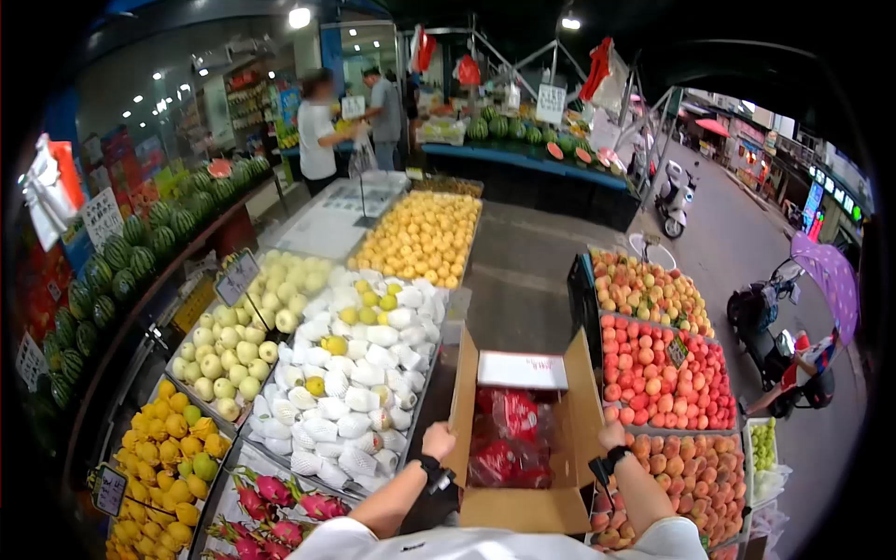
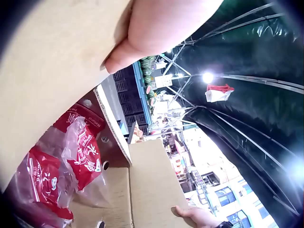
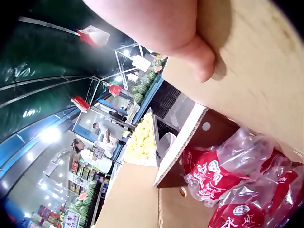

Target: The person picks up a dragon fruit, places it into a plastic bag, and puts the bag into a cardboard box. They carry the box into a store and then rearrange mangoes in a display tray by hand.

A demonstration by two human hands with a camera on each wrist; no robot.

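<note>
An open cardboard box (image 1: 519, 510) stands in front of my body with its flaps folded out. My left hand (image 1: 438, 441) grips the left flap, thumb (image 2: 124, 57) lying along its inner face. On the opposite side my right hand (image 1: 611, 436) holds the right flap the same way, its thumb (image 3: 202, 59) on the inner face. Inside the box lie clear plastic bags with red printing (image 1: 509, 439), crumpled together. The far flap (image 1: 523, 371) shows a white face with red print. The fingers behind both flaps are hidden.
Left of the box lie white foam-wrapped fruit (image 1: 350, 383), dragon fruit (image 1: 280, 509) and yellow mangoes (image 1: 168, 448). Peaches (image 1: 677, 467) and red fruit (image 1: 663, 369) flank its right. Ahead runs a grey floor aisle (image 1: 523, 271). Two people (image 1: 319, 140) stand farther back; scooters (image 1: 677, 196) are on the street.
</note>
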